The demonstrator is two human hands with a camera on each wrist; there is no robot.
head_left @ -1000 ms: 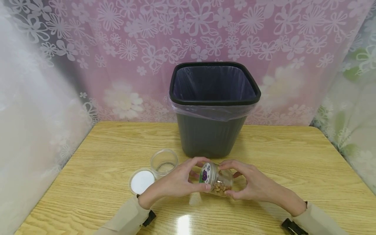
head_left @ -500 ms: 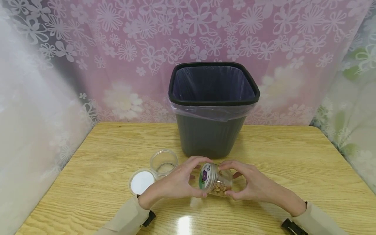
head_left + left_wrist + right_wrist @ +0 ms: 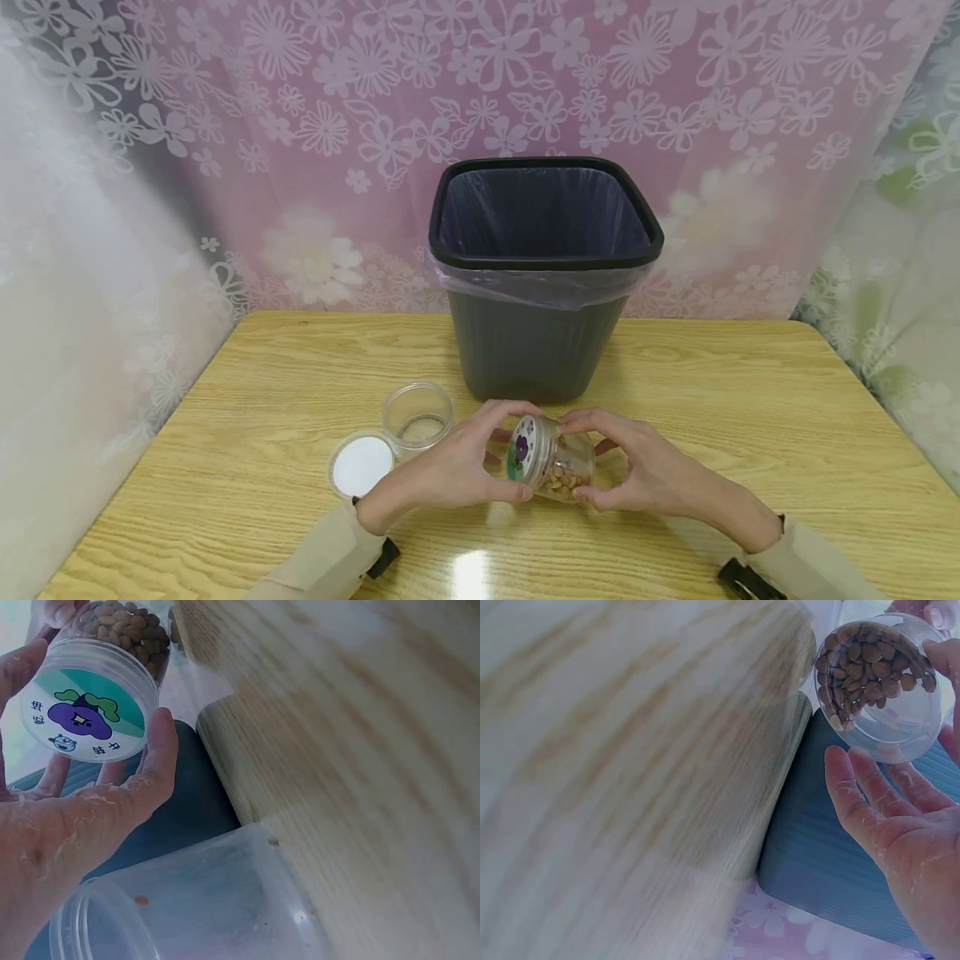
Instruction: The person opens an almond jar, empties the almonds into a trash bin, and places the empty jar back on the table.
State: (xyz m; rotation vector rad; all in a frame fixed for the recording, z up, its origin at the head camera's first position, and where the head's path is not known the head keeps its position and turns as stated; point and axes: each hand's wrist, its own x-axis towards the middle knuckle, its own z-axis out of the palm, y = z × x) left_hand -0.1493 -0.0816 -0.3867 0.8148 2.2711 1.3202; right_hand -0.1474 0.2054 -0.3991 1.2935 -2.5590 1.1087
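Note:
A clear jar (image 3: 576, 450) lies tilted on its side between both hands, with brown almonds (image 3: 129, 630) gathered inside along its lower side. Its round lid (image 3: 522, 450), facing left, bears a purple and green picture. My left hand (image 3: 459, 465) holds the lid by its edge, thumb at the near side and fingers over the far side. With thumb and fingertips my right hand (image 3: 647, 468) grips the jar's body near its base. In the right wrist view, the almonds (image 3: 866, 667) show through the jar's bottom.
A grey bin (image 3: 532, 350) with a liner and black rim stands behind the hands. Left of the left hand are an open clear tub (image 3: 390, 417) and a white-faced round lid (image 3: 363, 465). All rest on the wooden table (image 3: 262, 392), with a floral curtain (image 3: 337, 167) behind.
My left thumb has slid down from the lid's front to its lower edge, with the fingers regripping. More of the lid's green part shows. The right hand and jar body stay in place.

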